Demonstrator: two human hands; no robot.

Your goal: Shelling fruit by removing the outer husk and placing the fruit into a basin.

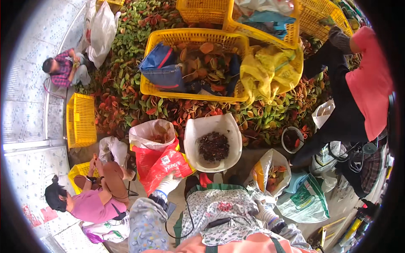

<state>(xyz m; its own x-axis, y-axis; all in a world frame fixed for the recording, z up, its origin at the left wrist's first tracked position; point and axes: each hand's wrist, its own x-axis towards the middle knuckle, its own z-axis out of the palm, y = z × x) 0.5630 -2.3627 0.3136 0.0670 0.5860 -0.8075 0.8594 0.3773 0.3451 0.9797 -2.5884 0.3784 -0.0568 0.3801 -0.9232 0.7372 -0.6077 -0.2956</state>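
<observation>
My left hand (168,183), in a white knitted glove, grips the lower edge of a red plastic sack (155,170). The sack has a rolled white rim, with orange-brown leaf-like pods inside. My right hand (265,211), also gloved, is low beside my flowered apron (221,202), just below a white and orange sack (269,177). Its fingertips are partly hidden, so its grip is unclear. Between the two sacks a cut-open white plastic container (190,142) tilts toward me. Dark brown nuts or seeds (214,146) are heaped in its bottom.
Red and green leaf-like pods (133,72) cover the floor ahead. A yellow plastic crate (196,98) holds more pods and blue cloth bags. Seated people (98,202) (63,69) are on the left. A person in a pink shirt (368,82) bends at the right, near a small white basket (284,147).
</observation>
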